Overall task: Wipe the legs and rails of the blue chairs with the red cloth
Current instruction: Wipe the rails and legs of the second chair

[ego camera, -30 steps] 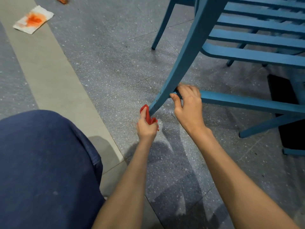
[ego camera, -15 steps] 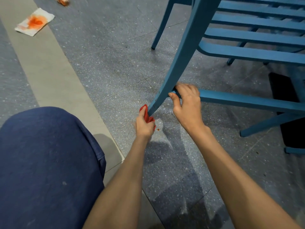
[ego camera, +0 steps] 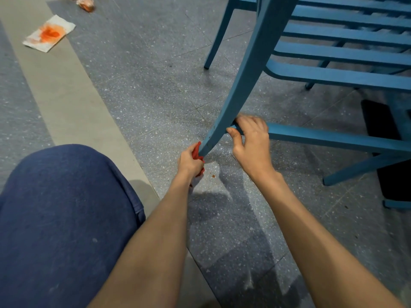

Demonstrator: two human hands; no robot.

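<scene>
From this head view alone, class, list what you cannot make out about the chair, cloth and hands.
All in the head view:
- red cloth: mostly hidden inside the left hand.
- chair leg: its foot is covered by cloth and hand.
- right hand: fingertips blurred, curled over the rail.
- chair seat: cut off by the top and right edges.

One head view only, wide-angle, set low. Faces forward and down at floor (ego camera: 144, 90); chair leg (ego camera: 241, 85) close ahead, knee (ego camera: 66, 207) lower left.
</scene>
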